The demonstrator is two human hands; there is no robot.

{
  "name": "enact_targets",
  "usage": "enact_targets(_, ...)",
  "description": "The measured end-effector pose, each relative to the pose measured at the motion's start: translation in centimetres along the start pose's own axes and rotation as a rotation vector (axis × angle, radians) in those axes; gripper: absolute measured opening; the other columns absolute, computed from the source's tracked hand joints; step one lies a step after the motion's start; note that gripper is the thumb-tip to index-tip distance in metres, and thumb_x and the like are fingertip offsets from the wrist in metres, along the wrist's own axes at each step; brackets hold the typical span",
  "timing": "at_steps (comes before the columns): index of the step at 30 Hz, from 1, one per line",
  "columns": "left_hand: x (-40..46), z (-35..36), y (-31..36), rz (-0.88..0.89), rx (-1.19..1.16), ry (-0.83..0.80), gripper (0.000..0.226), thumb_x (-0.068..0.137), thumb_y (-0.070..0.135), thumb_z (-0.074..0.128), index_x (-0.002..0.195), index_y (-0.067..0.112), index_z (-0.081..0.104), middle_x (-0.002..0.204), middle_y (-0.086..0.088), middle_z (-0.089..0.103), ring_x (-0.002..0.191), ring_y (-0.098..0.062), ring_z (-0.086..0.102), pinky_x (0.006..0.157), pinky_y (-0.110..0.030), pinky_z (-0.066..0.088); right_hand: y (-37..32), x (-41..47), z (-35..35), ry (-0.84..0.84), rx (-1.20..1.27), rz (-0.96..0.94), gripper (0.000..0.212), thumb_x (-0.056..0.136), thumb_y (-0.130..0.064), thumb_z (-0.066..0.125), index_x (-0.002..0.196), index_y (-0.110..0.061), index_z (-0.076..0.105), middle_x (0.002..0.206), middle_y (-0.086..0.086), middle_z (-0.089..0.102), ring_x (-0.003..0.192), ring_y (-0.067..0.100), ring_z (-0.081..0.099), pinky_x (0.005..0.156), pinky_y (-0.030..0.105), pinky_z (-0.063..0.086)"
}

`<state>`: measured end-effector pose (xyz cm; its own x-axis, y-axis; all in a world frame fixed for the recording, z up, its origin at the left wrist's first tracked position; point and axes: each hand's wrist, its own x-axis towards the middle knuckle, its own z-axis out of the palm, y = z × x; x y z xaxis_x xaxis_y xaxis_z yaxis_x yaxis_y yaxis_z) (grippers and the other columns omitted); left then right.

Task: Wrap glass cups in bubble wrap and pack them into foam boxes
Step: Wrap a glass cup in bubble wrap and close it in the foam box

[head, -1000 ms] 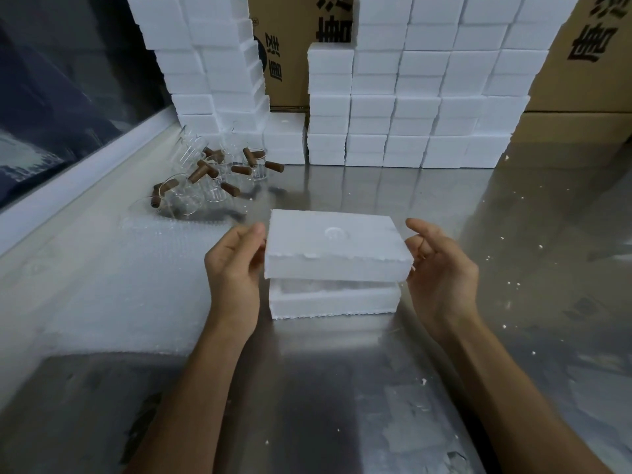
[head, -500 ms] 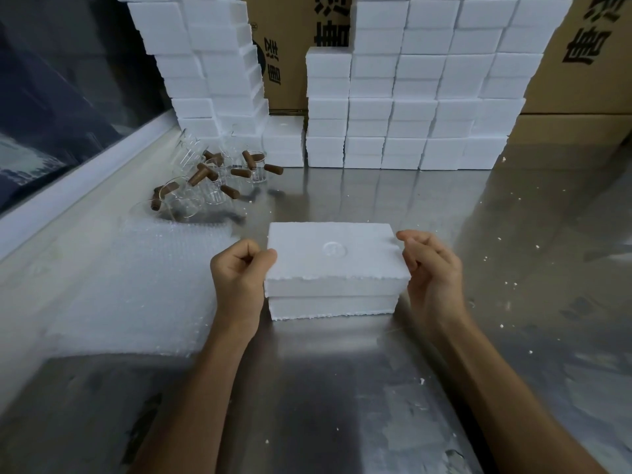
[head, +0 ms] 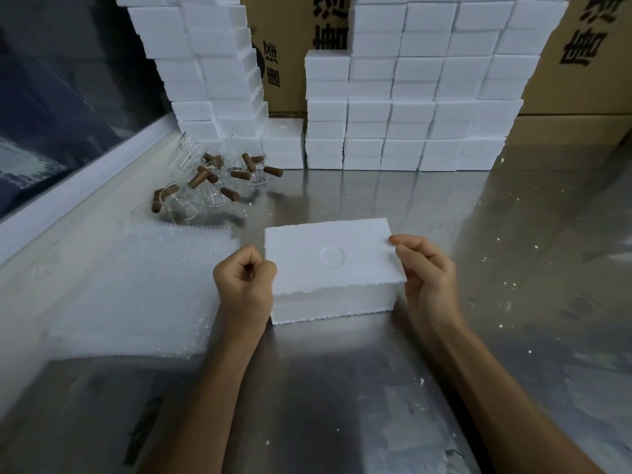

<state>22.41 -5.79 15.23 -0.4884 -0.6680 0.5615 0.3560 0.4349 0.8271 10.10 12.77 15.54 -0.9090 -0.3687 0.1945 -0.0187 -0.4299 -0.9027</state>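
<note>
- Foam box [head: 331, 268]: sits at table [head: 342, 388] center, lid on.
- Your left hand [head: 244, 282]: fingers curled into a fist, pressed against the box's 9 o'clock side.
- Your right hand [head: 427, 278]: curled fingers pinch the lid's 3 o'clock edge.
- Glass cups [head: 212, 186]: clustered at 11 o'clock.
- Bubble wrap [head: 147, 289]: flat at 9 o'clock.

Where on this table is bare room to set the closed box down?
Bare steel lies right of the foam box, beyond the right hand, and in front toward the camera. The left is taken by bubble wrap; the glass cups and stacked foam boxes crowd the back.
</note>
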Motion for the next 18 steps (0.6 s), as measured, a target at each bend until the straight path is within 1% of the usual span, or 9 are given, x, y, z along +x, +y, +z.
enact_targets(2, 0.0, 0.0, 0.1, -0.006, -0.003, 0.007, 0.02, 0.07, -0.002, 0.048, 0.06, 0.013, 0.038, 0.055, 0.012, 0.035, 0.052, -0.005, 0.032, 0.049, -0.013, 0.029, 0.3, 0.1, -0.2, -0.002, -0.034, 0.0, 0.015, 0.076, -0.015, 0.065, 0.084, -0.02, 0.077, 0.082, -0.002, 0.068, 0.076, 0.01, 0.06, 0.069, 0.017, 0.047)
enact_targets(4, 0.1, 0.1, 0.1, -0.03, -0.028, 0.016, 0.009, 0.068, 0.001, 0.049, 0.073, 0.007, 0.044, 0.067, 0.004, 0.044, 0.059, -0.005, 0.041, 0.053, -0.014, 0.035, 0.7, 0.2, -0.3, -0.016, -0.062, 0.012, 0.019, 0.075, -0.014, 0.067, 0.09, -0.022, 0.077, 0.082, -0.002, 0.061, 0.079, 0.012, 0.055, 0.075, 0.023, 0.044)
enact_targets(6, 0.0, 0.1, 0.1, -0.059, -0.03, 0.027, 0.021, 0.069, 0.005, 0.049, 0.089, 0.002, 0.049, 0.083, -0.004, 0.052, 0.072, -0.007, 0.05, 0.059, -0.014, 0.04, 1.1, 0.3, -0.4, -0.03, -0.09, 0.021, 0.025, 0.073, -0.013, 0.068, 0.094, -0.024, 0.075, 0.086, -0.001, 0.056, 0.085, 0.02, 0.052, 0.081, 0.033, 0.041)
enact_targets(7, 0.0, 0.1, 0.0, -0.075, -0.018, 0.021, 0.027, 0.07, 0.008, 0.049, 0.096, 0.003, 0.052, 0.091, -0.006, 0.055, 0.079, -0.01, 0.053, 0.061, -0.014, 0.042, 1.2, 0.3, -0.3, -0.037, -0.106, 0.024, 0.027, 0.071, -0.014, 0.068, 0.095, -0.025, 0.074, 0.09, -0.001, 0.058, 0.087, 0.021, 0.054, 0.082, 0.036, 0.041)
enact_targets(9, -0.2, 0.1, 0.0, -0.106, 0.0, -0.004, 0.036, 0.072, 0.013, 0.048, 0.107, 0.009, 0.056, 0.1, -0.004, 0.06, 0.088, -0.009, 0.057, 0.063, -0.015, 0.045, 1.2, 0.3, -0.3, -0.065, -0.129, 0.027, 0.031, 0.067, -0.02, 0.068, 0.097, -0.027, 0.071, 0.096, -0.004, 0.067, 0.092, 0.016, 0.06, 0.082, 0.035, 0.044)
enact_targets(12, -0.3, 0.1, -0.3, -0.138, -0.003, -0.043, 0.037, 0.076, 0.015, 0.046, 0.109, 0.017, 0.06, 0.099, 0.013, 0.066, 0.09, -0.004, 0.061, 0.065, -0.015, 0.049, 1.3, 0.4, -0.3, -0.105, -0.161, 0.016, 0.038, 0.065, -0.023, 0.063, 0.102, -0.029, 0.07, 0.106, -0.01, 0.07, 0.099, 0.012, 0.062, 0.082, 0.032, 0.043)
enact_targets(14, -0.1, 0.0, -0.6, -0.177, 0.006, -0.068, 0.036, 0.076, 0.018, 0.044, 0.106, 0.026, 0.063, 0.097, 0.02, 0.067, 0.091, -0.003, 0.061, 0.071, -0.021, 0.051, 1.2, 0.3, -0.3, -0.133, -0.201, 0.013, 0.042, 0.067, -0.023, 0.06, 0.107, -0.03, 0.07, 0.113, -0.013, 0.069, 0.103, 0.009, 0.062, 0.084, 0.031, 0.043)
enact_targets(16, 0.1, 0.0, -0.8, -0.241, 0.04, -0.098, 0.037, 0.078, 0.024, 0.042, 0.105, 0.036, 0.064, 0.103, 0.022, 0.067, 0.099, -0.004, 0.06, 0.08, -0.03, 0.053, 1.0, 0.1, -0.2, -0.164, -0.244, 0.038, 0.044, 0.069, -0.025, 0.058, 0.111, -0.032, 0.068, 0.124, -0.016, 0.065, 0.114, 0.008, 0.059, 0.093, 0.033, 0.044)
enact_targets(18, 0.3, 0.1, -0.9, -0.301, 0.052, -0.118, 0.038, 0.079, 0.029, 0.04, 0.106, 0.039, 0.065, 0.116, 0.014, 0.066, 0.108, -0.008, 0.059, 0.09, -0.035, 0.052, 0.8, -0.2, -0.1, -0.205, -0.287, 0.078, 0.046, 0.073, -0.03, 0.057, 0.118, -0.039, 0.065, 0.134, -0.017, 0.06, 0.125, 0.012, 0.055, 0.105, 0.038, 0.042)
